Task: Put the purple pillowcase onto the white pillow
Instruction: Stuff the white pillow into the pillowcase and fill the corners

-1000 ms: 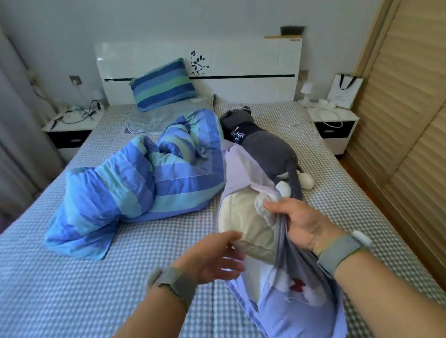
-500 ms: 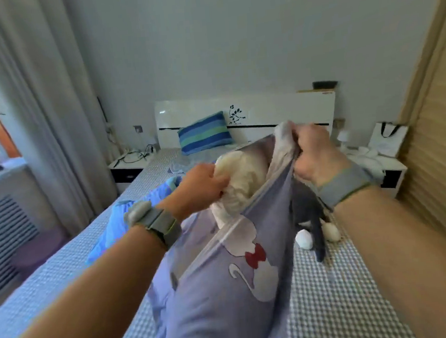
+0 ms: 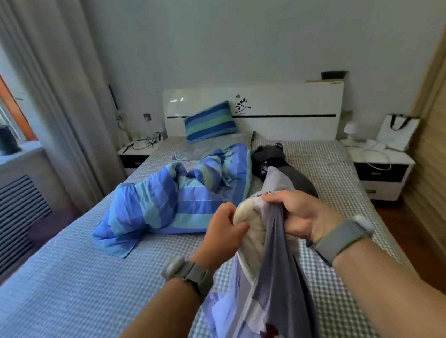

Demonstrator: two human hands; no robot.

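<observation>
Between both hands, white pillow (image 3: 245, 215); left grip (image 3: 223, 232), right grip (image 3: 300, 216) pinching purple pillowcase (image 3: 275, 285).

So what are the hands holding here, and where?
Right hand grips the purple pillowcase at its open edge; left hand grips the white pillow top.

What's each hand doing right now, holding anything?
Left hand: gripping the white pillow at the case's open end.
Right hand: gripping the edge of the purple pillowcase.
</observation>
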